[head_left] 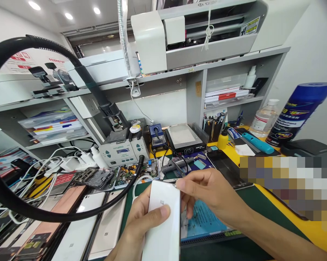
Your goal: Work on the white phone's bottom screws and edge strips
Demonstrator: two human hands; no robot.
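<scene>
A white smartphone is held up with its glossy back, marked with a logo, facing me and its top end pointing away. My left hand grips it from the left, thumb lying flat across the back below the logo. At the phone's upper right corner, my right hand pinches the edge between thumb and forefinger, its other fingers curled behind. Whether anything small sits in that pinch is hidden. Under the hands lies a blue printed mat on the green work surface. Just beyond the phone's top rests a grey pen-like tool.
A black hose loops across the left, in front of several phones such as a gold one. Behind stand a soldering station, a heating plate and a parts tray. A blue spray can is at right, near a dark tablet.
</scene>
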